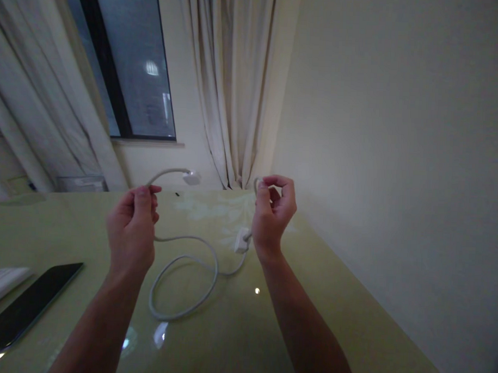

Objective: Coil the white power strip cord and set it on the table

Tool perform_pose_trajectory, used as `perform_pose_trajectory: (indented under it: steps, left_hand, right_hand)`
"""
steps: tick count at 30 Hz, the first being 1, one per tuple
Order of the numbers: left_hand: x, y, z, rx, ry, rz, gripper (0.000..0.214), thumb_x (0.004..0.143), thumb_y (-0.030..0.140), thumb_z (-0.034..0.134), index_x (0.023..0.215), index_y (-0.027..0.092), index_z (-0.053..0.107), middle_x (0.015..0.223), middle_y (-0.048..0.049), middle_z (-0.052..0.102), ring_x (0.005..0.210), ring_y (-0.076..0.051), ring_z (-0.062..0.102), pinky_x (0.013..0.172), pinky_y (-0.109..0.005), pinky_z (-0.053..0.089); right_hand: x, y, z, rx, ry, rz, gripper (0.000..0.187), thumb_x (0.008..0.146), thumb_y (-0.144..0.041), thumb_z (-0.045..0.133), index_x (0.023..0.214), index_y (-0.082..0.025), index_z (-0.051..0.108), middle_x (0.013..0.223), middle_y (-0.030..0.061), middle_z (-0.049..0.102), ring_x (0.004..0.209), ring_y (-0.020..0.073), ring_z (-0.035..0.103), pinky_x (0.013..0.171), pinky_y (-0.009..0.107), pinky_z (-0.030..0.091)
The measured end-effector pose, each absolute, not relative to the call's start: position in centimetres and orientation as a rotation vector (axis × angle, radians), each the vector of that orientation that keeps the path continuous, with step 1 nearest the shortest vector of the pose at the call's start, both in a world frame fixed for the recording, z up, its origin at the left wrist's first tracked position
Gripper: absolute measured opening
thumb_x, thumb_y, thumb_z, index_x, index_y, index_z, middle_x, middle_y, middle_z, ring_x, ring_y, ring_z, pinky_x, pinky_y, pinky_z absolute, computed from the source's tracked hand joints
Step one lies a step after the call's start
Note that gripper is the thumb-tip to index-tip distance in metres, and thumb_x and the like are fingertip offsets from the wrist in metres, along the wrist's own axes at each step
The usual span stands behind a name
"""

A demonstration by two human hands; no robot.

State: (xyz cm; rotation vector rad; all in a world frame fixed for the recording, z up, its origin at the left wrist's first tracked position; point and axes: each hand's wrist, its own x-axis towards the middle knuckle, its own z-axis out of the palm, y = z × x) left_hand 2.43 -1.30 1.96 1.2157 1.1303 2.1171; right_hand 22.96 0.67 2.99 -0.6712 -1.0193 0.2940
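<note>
Saw a greenish, glossy counter [330, 320], reaching from near to far. Noticed on it, at the near left, a dark flat device [32, 305], just beside a partly visible white object [4, 284]. Held the left hand [129, 228] and the right hand [272, 214] above the counter, well apart, each with the grip pinching, apparently, the same pale cable [217, 267]. Found this pale cable making a crossed loop between the hands, seemingly resting on the counter. Saw a white block [241, 240] close to the right wrist, but could not tell its support. Saw a smaller white connector [191, 177] sticking out, far and right of the left fingertips. Judged a knot possible, from pulling both hands apart through the loop, or a slip, from too light a pinch.
</note>
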Motion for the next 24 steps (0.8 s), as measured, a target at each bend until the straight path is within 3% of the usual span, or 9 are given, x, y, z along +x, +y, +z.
perform_pose_trajectory:
  steps: [5, 13, 19, 24]
  left_hand:
    - [3.3, -2.6, 3.7, 1.268, 0.905, 2.425, 0.021, 0.101, 0.035, 0.063, 0.091, 0.018, 0.070, 0.071, 0.0025, 0.055, 0.060, -0.009, 0.044, 0.055, -0.023, 0.034]
    - [3.3, -4.0, 5.6, 1.005, 0.683, 2.202, 0.030, 0.106, 0.027, 0.055, 0.091, 0.010, 0.074, 0.056, 0.0052, 0.039, 0.048, -0.007, 0.025, 0.043, -0.021, 0.021]
    - [3.2, -3.8, 5.2, 1.063, 0.619, 2.051, 0.023, 0.096, 0.030, 0.070, 0.086, 0.011, 0.076, 0.052, 0.0064, 0.032, 0.046, -0.007, 0.022, 0.042, -0.021, 0.020]
    - [2.9, -3.3, 4.3, 1.150, 0.577, 2.089, 0.030, 0.091, 0.034, 0.079, 0.071, 0.014, 0.068, 0.059, 0.0017, 0.049, 0.051, -0.007, 0.028, 0.047, -0.021, 0.027]
  right_hand:
    - [22.7, -0.3, 2.8, -0.504, -0.991, 0.240, 0.014, 0.099, -0.040, 0.061, 0.100, -0.027, 0.056, 0.086, 0.0004, 0.049, 0.064, 0.0122, 0.051, 0.048, 0.026, 0.039]
    - [22.9, -1.4, 3.4, -0.365, -0.987, 0.110, 0.005, 0.102, -0.031, 0.054, 0.099, -0.027, 0.055, 0.086, -0.0008, 0.046, 0.052, 0.0088, 0.041, 0.042, 0.025, 0.033]
    - [23.4, -1.7, 4.1, -0.331, -1.049, 0.227, 0.013, 0.104, -0.037, 0.050, 0.097, -0.027, 0.050, 0.075, -0.0050, 0.047, 0.040, 0.0055, 0.032, 0.034, 0.021, 0.022]
    - [23.6, -1.4, 4.3, -0.324, -1.011, 0.273, 0.014, 0.102, -0.037, 0.052, 0.093, -0.026, 0.050, 0.072, -0.0053, 0.050, 0.039, 0.0051, 0.032, 0.033, 0.020, 0.021]
